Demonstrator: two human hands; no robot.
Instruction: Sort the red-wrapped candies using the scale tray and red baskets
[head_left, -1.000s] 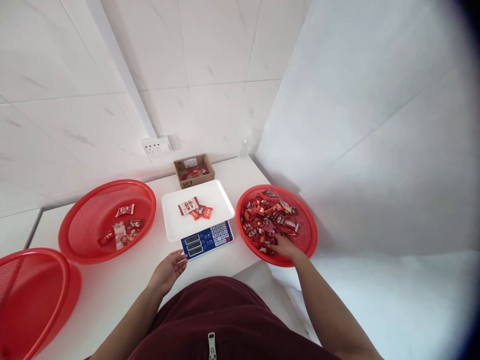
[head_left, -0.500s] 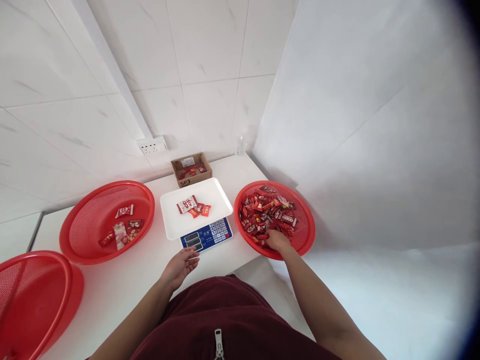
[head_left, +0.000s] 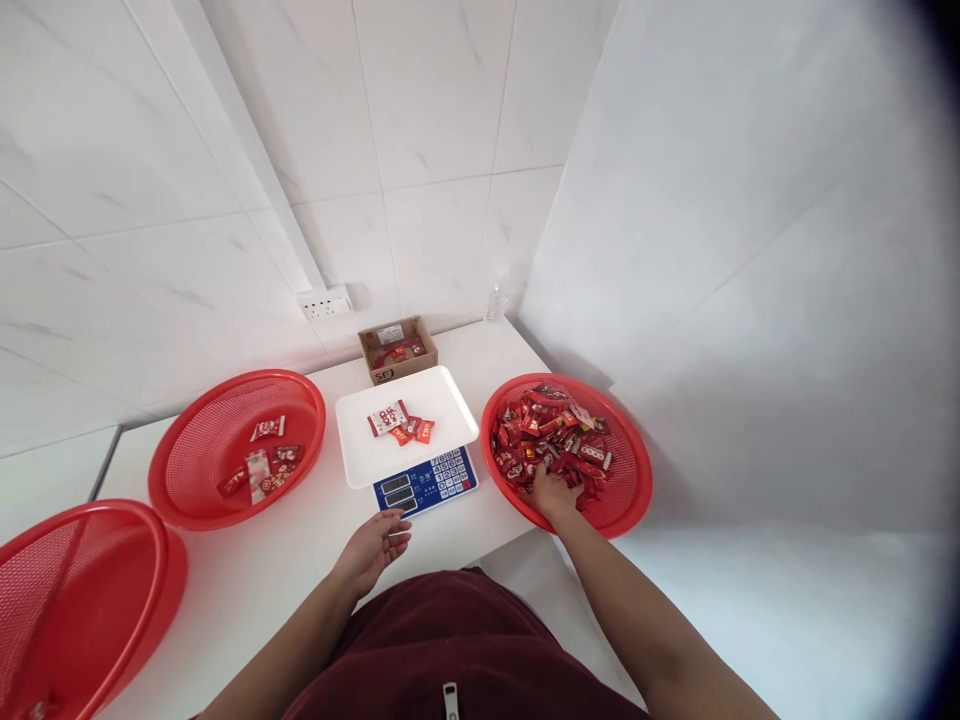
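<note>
My right hand (head_left: 555, 494) reaches into the right-hand red basket (head_left: 642, 470), its fingers spread over a heap of red-wrapped candies (head_left: 551, 430). The hand appears to hold nothing, though some fingertips are hidden among the wrappers. Just in front of the digital scale (head_left: 426, 488), my left hand (head_left: 373, 548) hovers with loosely bent fingers apart and nothing in them. On the scale's white tray (head_left: 360, 455) lie a white-and-red packet (head_left: 388, 418) and a few small red packets (head_left: 414, 431).
Left of the scale stands a red basket (head_left: 196, 470) with several packets inside. Another red basket (head_left: 90, 620) is at the lower left. Behind the scale sit a cardboard box (head_left: 386, 374) holding red packets and a clear bottle (head_left: 495, 303). Walls border the table (head_left: 315, 560).
My right hand has opened its fingers among the candies and shifted slightly within the basket. The whole view has moved a little; my left hand stays by the scale.
</note>
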